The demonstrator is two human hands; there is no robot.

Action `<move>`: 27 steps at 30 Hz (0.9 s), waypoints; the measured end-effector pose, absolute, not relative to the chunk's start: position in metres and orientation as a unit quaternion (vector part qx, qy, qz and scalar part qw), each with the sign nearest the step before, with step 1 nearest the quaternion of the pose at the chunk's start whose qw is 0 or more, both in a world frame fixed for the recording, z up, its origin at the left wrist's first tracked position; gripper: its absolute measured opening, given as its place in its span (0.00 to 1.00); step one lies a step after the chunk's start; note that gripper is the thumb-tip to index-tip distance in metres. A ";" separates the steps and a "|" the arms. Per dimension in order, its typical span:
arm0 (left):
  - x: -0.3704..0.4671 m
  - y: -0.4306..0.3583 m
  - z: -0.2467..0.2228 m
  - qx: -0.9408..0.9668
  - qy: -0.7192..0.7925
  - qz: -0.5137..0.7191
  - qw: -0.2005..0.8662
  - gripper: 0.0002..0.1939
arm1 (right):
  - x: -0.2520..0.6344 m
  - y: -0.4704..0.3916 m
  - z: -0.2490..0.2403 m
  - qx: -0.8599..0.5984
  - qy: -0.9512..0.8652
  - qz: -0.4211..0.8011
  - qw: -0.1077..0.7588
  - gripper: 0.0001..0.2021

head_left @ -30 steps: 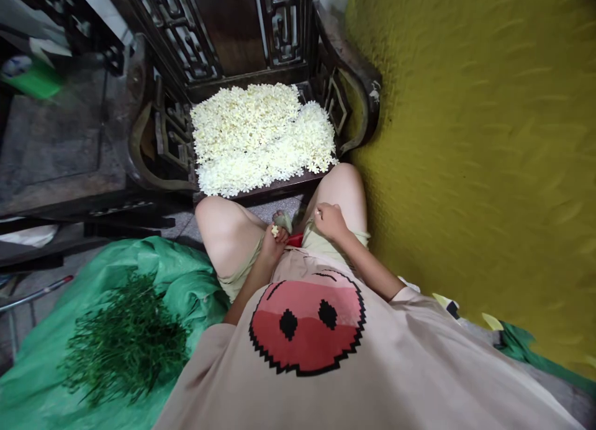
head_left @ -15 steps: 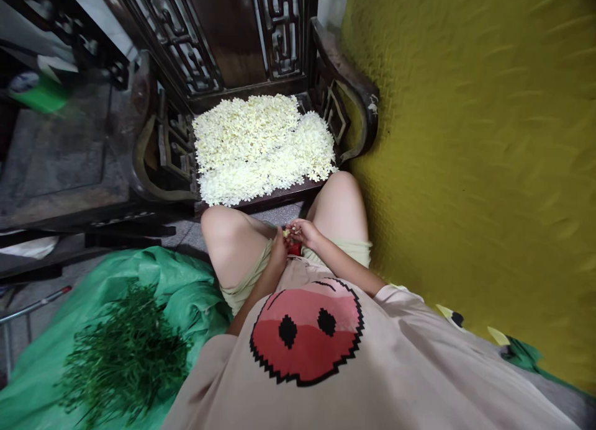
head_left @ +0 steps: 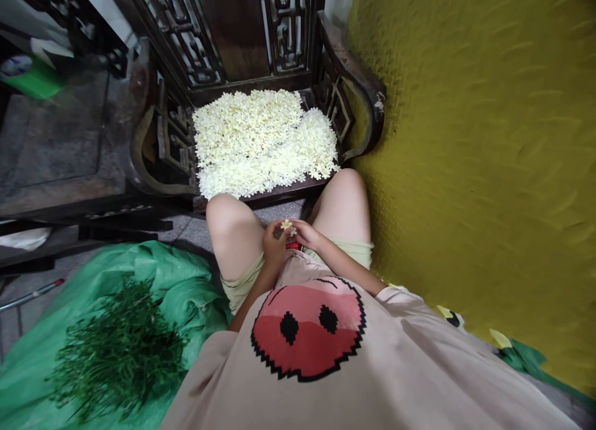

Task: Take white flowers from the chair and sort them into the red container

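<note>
Between my knees, my two hands meet over my lap. My left hand (head_left: 274, 239) is closed, its thumb and fingers curled round a small white flower (head_left: 286, 224) with a yellow centre. From the other side my right hand (head_left: 306, 233) pinches at a second white flower (head_left: 293, 232) just below the first. The fingertips are partly hidden by the petals. Something red (head_left: 293, 246) shows under the hands. In front of my knees, a thick spread of white and pale yellow flowers (head_left: 265, 141) covers a dark wooden chair seat (head_left: 302, 187).
The chair's curved armrests (head_left: 372, 107) rise on both sides of the flowers. A yellow textured wall covering (head_left: 475, 169) stands close on the right. At lower left, thin green stems (head_left: 121, 355) lie on a green plastic sheet (head_left: 186, 268). A green roll (head_left: 32, 76) sits on a dark wooden surface at upper left.
My left hand has turned and lifted slightly, and the white flowers between my hands now show more clearly, facing up. The whole view has shifted a little.
</note>
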State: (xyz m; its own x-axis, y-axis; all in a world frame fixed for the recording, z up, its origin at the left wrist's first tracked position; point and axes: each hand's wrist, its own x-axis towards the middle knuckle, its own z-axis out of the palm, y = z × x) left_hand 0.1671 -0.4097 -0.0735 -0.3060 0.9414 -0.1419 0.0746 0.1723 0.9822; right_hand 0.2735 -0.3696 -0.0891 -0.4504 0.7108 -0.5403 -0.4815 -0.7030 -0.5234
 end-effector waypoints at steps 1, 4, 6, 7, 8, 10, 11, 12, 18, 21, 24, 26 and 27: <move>0.166 -0.410 -0.075 0.423 0.635 0.496 0.415 0.12 | 0.273 -0.371 -0.089 -0.375 -0.156 0.844 0.351 0.06; 0.163 -0.410 -0.081 0.479 0.643 0.480 0.357 0.11 | 0.272 -0.373 -0.090 -0.351 -0.159 0.856 0.346 0.06; 0.161 -0.410 -0.085 0.506 0.649 0.474 0.313 0.11 | 0.271 -0.372 -0.093 -0.341 -0.153 0.860 0.347 0.06; 0.160 -0.410 -0.086 0.516 0.652 0.472 0.292 0.12 | 0.271 -0.372 -0.096 -0.339 -0.150 0.861 0.349 0.06; 0.160 -0.410 -0.087 0.524 0.654 0.472 0.273 0.13 | 0.271 -0.371 -0.098 -0.339 -0.147 0.861 0.351 0.06; 0.159 -0.410 -0.089 0.532 0.656 0.474 0.250 0.14 | 0.271 -0.370 -0.103 -0.338 -0.143 0.860 0.355 0.06; 0.159 -0.410 -0.090 0.535 0.654 0.475 0.245 0.15 | 0.272 -0.370 -0.106 -0.337 -0.141 0.860 0.357 0.06; 0.160 -0.410 -0.091 0.539 0.651 0.477 0.242 0.15 | 0.273 -0.370 -0.107 -0.333 -0.139 0.860 0.360 0.07; 0.162 -0.411 -0.094 0.556 0.638 0.489 0.211 0.15 | 0.273 -0.370 -0.109 -0.348 -0.150 0.845 0.378 0.09; 0.163 -0.412 -0.095 0.544 0.661 0.476 0.202 0.15 | 0.271 -0.370 -0.108 -0.378 -0.158 0.828 0.383 0.09; 0.165 -0.413 -0.096 0.531 0.684 0.460 0.197 0.15 | 0.271 -0.370 -0.107 -0.396 -0.164 0.817 0.385 0.09; 0.166 -0.413 -0.097 0.524 0.692 0.455 0.198 0.15 | 0.270 -0.370 -0.107 -0.401 -0.164 0.814 0.387 0.10; 0.166 -0.413 -0.097 0.520 0.695 0.454 0.200 0.15 | 0.270 -0.370 -0.107 -0.401 -0.164 0.813 0.388 0.11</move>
State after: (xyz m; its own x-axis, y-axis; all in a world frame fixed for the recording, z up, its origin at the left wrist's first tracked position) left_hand 0.1660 -0.4132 -0.0969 -0.3793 0.9045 0.1948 0.5418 0.0464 0.8392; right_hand 0.2705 -0.3700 -0.1071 -0.3775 0.7635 -0.5239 -0.5001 -0.6443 -0.5786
